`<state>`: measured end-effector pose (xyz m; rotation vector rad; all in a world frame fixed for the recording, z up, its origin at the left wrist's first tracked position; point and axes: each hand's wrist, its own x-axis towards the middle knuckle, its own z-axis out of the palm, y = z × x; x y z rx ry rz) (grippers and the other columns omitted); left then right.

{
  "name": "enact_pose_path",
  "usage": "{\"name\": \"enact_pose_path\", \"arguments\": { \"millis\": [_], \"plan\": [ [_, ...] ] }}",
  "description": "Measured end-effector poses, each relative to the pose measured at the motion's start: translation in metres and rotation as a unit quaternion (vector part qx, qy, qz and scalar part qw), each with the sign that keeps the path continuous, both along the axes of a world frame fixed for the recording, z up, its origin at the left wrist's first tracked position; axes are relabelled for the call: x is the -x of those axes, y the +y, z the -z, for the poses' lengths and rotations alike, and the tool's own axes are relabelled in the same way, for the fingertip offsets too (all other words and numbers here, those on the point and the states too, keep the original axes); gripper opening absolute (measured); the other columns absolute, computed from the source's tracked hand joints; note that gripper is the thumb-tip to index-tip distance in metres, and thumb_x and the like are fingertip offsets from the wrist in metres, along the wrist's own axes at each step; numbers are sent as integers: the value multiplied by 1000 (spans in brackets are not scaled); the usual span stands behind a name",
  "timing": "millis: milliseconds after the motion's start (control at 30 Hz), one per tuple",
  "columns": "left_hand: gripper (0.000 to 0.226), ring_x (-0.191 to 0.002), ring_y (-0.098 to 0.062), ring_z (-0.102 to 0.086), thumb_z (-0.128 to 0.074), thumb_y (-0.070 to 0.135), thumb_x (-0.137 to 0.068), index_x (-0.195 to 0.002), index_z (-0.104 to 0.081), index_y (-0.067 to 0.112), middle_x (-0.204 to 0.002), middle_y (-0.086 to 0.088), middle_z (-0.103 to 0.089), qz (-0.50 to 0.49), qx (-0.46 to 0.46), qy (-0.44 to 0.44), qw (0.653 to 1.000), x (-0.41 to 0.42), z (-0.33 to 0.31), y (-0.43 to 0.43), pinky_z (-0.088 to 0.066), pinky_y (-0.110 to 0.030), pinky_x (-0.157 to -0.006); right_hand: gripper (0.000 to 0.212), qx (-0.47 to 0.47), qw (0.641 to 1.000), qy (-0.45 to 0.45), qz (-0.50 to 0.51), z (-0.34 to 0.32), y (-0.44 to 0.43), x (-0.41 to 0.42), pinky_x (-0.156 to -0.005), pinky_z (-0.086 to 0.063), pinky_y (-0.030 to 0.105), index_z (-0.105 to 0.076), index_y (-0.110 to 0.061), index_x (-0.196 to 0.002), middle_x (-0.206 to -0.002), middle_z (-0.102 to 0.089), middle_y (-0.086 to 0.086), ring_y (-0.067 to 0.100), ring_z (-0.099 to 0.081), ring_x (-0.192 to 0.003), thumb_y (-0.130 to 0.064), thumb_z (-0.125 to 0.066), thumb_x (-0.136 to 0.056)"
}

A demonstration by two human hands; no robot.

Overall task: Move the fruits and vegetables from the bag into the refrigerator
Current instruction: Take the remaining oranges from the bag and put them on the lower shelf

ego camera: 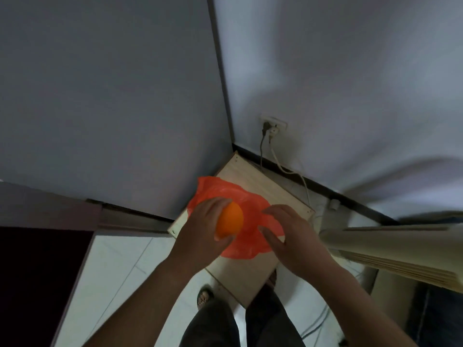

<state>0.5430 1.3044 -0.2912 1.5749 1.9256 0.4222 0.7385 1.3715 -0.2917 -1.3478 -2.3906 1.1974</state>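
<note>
Risks first. The red plastic bag (pixel 250 214) is thin and slack and lies flat on the wooden top, so it could drag along with the fruit or slide off if nothing pins it. We can't see whether any produce is left inside. The left hand (pixel 203 229) is curled round an orange (pixel 230 222), fingers over the top and thumb underneath, holding it just above the bag. The skin is smooth and round, so a loose grip could drop it and it would roll across the tiles. The right hand (pixel 293 236) sits on the bag's near edge with fingers loosely bent. We can't tell if it pinches the plastic or only rests there. We can't identify a refrigerator here, so the orange probably needs carrying, likely with a turn.

Room: grey walls (pixel 100 96) meet in a corner above a white tiled floor (pixel 120 271). A dark panel (pixel 32 271) stands at left and a cream slatted unit (pixel 390 249) at right. The pale wooden top (pixel 250 271) is tucked into the corner. A wall socket (pixel 273 125) holds two plugs, and their cables (pixel 283 169) trail behind the top, a possible snag.
</note>
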Motion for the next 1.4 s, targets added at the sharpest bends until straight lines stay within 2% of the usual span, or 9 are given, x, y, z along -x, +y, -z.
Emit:
{"name": "enact_pose_path", "arguments": {
  "millis": [167, 300, 367, 467, 567, 767, 933, 1100, 1400],
  "plan": [
    [70, -124, -2, -31, -73, 38, -75, -136, -39, 29, -141, 11, -37, 20, -83, 14, 996, -11, -66, -47, -24, -10, -93, 39, -50, 998, -28, 25, -61, -31, -9, -74, -31, 7, -48, -23, -127, -124, -51, -7, -1, -44, -97, -37, -51, -91],
    [71, -120, -2, -33, -76, 37, -71, -133, -43, 28, -138, 12, -40, 15, -127, -19, 992, -17, -90, -93, -32, -20, -96, 38, -71, 994, -22, 79, -90, -98, -16, -79, -38, 9, -49, -27, -126, -123, -52, -10, -2, -47, -98, -37, -54, -89],
    [70, -119, -5, -36, -77, 36, -70, -132, -45, 27, -135, 12, -42, 23, -136, -28, 990, -22, -89, -121, -36, -23, -96, 37, -70, 990, -19, 118, -94, -144, -22, -87, -41, 16, -49, -29, -125, -124, -50, -13, -1, -47, -102, -38, -54, -89],
    [70, -119, -6, -38, -78, 37, -69, -131, -46, 26, -130, 16, -40, 38, -133, -44, 989, -35, -77, -163, -36, -23, -96, 35, -68, 983, -15, 170, -90, -214, -36, -87, -41, 16, -49, -33, -122, -118, -48, -18, -4, -46, -101, -40, -55, -88],
    [70, -123, -11, -39, -76, 39, -70, -131, -45, 26, -135, 10, -42, 78, -101, -40, 991, -55, -66, -205, -34, -23, -97, 35, -52, 978, -27, 201, -85, -278, -56, -85, -42, 17, -48, -35, -120, -112, -44, -24, -3, -48, -100, -41, -56, -87],
    [70, -123, -10, -37, -73, 42, -72, -133, -42, 28, -136, 9, -41, 136, -74, -37, 987, -72, -76, -273, -30, -20, -93, 38, -32, 967, -51, 247, -96, -369, -76, -85, -39, 15, -48, -33, -123, -118, -47, -20, -4, -46, -101, -42, -55, -87],
    [71, -121, -12, -41, -74, 45, -71, -132, -41, 29, -137, 9, -41, 92, -72, -47, 992, -63, -88, -343, -41, -29, -96, 41, -19, 978, -58, 200, -101, -421, -61, -84, -30, 8, -45, -30, -129, -130, -48, -12, -6, -40, -104, -41, -52, -90],
    [73, -125, -13, -38, -73, 44, -73, -135, -36, 31, -142, 10, -35, 36, -60, -40, 997, -55, -91, -445, -42, -33, -100, 44, -18, 992, -70, 101, -96, -478, -53, -92, -35, 15, -44, -29, -131, -134, -47, -10, 4, -46, -114, -44, -50, -91],
    [74, -120, -6, -37, -75, 45, -71, -134, -38, 34, -139, 14, -38, -127, -31, 5, 991, -24, -85, -677, -36, -21, -97, 42, 24, 995, -54, -76, -74, -627, -21, -95, -34, 16, -43, -26, -132, -135, -47, -9, 7, -46, -119, -41, -47, -93]
  ]
}}
